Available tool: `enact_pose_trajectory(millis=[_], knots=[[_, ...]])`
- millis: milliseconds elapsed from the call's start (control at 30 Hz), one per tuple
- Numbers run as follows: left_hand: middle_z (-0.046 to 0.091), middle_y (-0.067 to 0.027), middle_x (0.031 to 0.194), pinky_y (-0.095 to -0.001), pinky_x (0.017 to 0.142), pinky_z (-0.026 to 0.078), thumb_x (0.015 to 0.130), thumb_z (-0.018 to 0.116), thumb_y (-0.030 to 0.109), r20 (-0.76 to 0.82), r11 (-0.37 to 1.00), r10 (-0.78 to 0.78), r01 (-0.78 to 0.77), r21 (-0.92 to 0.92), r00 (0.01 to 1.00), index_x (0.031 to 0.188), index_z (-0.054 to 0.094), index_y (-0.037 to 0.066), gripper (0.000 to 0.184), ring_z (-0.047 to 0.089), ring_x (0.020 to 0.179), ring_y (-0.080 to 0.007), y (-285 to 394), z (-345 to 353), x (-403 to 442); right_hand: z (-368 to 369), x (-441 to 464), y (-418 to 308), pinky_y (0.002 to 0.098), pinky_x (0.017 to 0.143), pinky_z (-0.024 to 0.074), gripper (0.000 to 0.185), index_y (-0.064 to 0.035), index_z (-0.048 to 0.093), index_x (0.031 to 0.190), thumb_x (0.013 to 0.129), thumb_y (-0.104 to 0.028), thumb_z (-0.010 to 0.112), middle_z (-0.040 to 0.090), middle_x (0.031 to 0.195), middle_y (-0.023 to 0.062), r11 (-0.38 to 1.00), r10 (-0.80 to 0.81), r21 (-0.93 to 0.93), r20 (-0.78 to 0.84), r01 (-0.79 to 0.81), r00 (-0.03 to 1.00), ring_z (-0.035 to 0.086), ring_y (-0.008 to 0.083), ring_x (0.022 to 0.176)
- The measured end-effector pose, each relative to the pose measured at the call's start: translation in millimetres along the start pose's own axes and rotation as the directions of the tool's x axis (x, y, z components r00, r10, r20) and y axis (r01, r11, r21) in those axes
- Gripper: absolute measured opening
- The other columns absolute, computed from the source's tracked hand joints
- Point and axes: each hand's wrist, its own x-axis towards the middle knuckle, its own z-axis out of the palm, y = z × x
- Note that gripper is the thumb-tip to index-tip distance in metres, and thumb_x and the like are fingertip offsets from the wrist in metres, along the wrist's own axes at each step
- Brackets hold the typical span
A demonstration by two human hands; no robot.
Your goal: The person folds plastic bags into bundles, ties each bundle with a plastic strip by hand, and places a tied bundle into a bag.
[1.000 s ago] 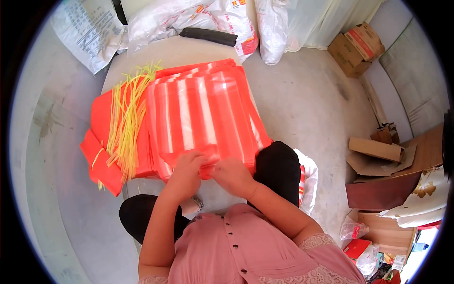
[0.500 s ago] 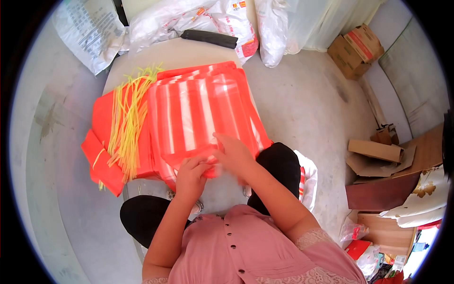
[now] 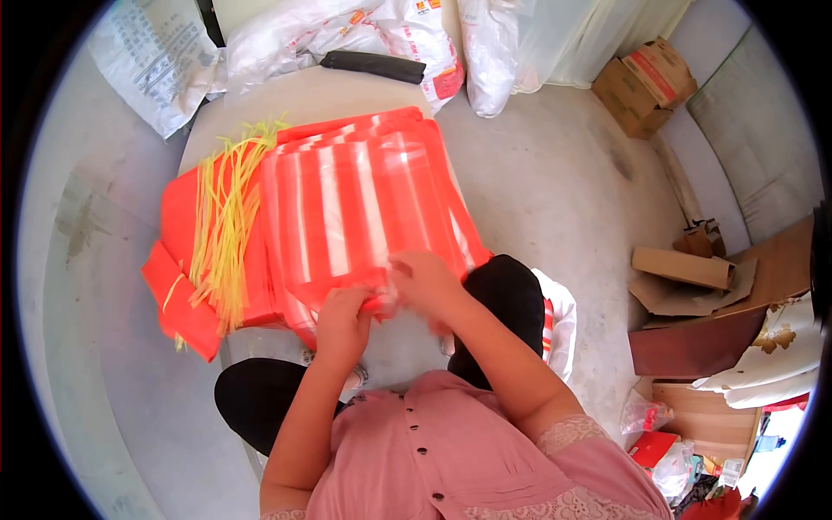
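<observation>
Red striped plastic (image 3: 364, 204) in left fingers (image 3: 350, 300)

Cardboard boxes (image 3: 628, 95) by the wall, pale curtain (image 3: 563, 43), brown carton (image 3: 682, 267), flower-patterned cloth (image 3: 767, 351)

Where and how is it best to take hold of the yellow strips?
The yellow strips are probably best gripped around their middle, from above and the left: they lie lengthwise, ends spread loosely, and the striped red pile borders their right.

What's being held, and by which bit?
The left hand grips the near edge of the striped red plastic; the right hand is too blurred to tell.
</observation>
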Motion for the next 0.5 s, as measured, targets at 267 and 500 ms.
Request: enact_pose_trajectory(millis=[267,500], knots=[[0.069,-0.0210,0.102,-0.0466,0.083,0.052,0.095,0.061,0.007,0.027,0.943,-0.317,0.318,-0.096,0.948,0.118,0.067,0.002,0.024,0.065,0.095,-0.0398,-8,3,7,-34,-41,69,0.0336,0.104,0.0479,0.044,-0.0040,0.054,0.143,0.101,-0.011,0.064,0.055,0.143,0.0105,0.965,0.074,0.261,-0.305,0.009,0.950,0.057,0.0224,0.128],[0.068,-0.0131,0.095,-0.0346,0.077,0.051,0.102,0.056,0.011,0.094,0.816,-0.461,0.463,-0.347,0.882,0.114,0.064,0.000,0.019,0.066,0.087,-0.0216,-1,-3,15,-26,-34,68,0.0377,0.114,0.0431,0.050,-0.0019,0.045,0.149,0.103,-0.012,0.061,0.044,0.151,0.0153,0.878,0.051,0.464,-0.343,0.122,0.938,0.050,0.0271,0.137]])
